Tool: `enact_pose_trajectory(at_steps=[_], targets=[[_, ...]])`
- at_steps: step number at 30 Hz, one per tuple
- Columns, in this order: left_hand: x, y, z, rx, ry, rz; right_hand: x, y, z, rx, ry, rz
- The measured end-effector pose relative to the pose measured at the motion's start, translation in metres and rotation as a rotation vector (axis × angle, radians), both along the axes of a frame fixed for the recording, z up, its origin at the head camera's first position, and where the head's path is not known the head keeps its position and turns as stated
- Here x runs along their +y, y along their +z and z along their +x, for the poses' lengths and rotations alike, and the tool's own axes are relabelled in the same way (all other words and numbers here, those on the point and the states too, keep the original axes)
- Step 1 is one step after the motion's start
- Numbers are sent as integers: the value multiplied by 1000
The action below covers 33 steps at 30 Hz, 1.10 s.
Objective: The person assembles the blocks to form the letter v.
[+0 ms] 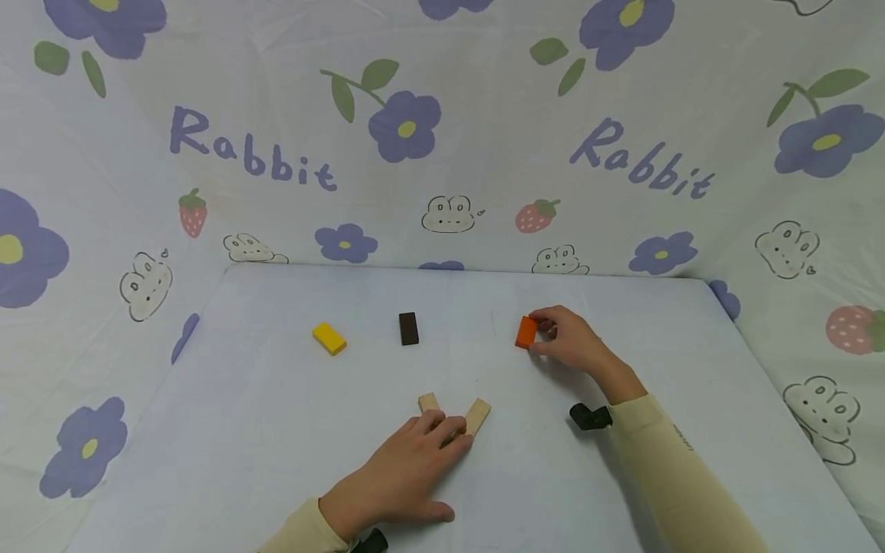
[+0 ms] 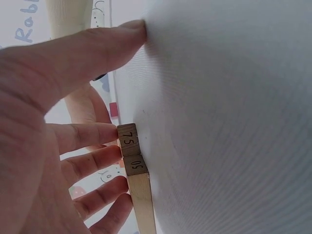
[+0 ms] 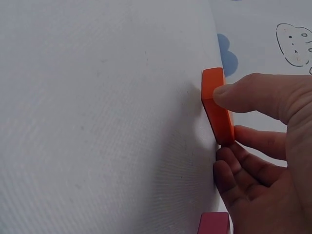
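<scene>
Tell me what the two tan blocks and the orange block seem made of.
The tan blocks look like bare, matte wood: grain lines show beside the printed 75. The orange block looks smooth and evenly coloured, perhaps painted wood, though plastic is possible.

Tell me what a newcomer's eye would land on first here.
Probably the orange block, vivid against the white table, pinched by the right hand on the right side. Next, the yellow block on the left, with a dark block between the two. Nearer the front, the left hand touches two pale wooden blocks.
</scene>
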State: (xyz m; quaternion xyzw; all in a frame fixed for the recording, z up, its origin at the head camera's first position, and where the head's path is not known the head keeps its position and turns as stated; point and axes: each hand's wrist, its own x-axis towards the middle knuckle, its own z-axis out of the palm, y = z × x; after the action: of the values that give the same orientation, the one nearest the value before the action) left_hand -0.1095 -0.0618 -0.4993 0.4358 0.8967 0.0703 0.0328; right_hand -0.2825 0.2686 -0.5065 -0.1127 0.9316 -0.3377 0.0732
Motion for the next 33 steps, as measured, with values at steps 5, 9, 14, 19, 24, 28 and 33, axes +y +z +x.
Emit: enact_pose_trajectory(at_steps=[5, 9, 14, 19, 24, 28, 33], targets=[[0, 0, 1, 10, -3, 2, 0, -1, 0, 4, -10, 9], [1, 1, 2, 12, 1, -6, 0, -1, 1, 6, -18, 2], [1, 1, 2, 2, 6, -13, -1, -1, 5, 8, -29, 6], [2, 2, 2, 1, 4, -11, 0, -3, 7, 28, -38, 19], [2, 3, 2, 7, 2, -12, 0, -1, 8, 49, -38, 21], [2, 3, 2, 18, 0, -10, -1, 3, 10, 51, -32, 12], [3, 2, 2, 13, 5, -11, -2, 7, 15, 52, -37, -4]])
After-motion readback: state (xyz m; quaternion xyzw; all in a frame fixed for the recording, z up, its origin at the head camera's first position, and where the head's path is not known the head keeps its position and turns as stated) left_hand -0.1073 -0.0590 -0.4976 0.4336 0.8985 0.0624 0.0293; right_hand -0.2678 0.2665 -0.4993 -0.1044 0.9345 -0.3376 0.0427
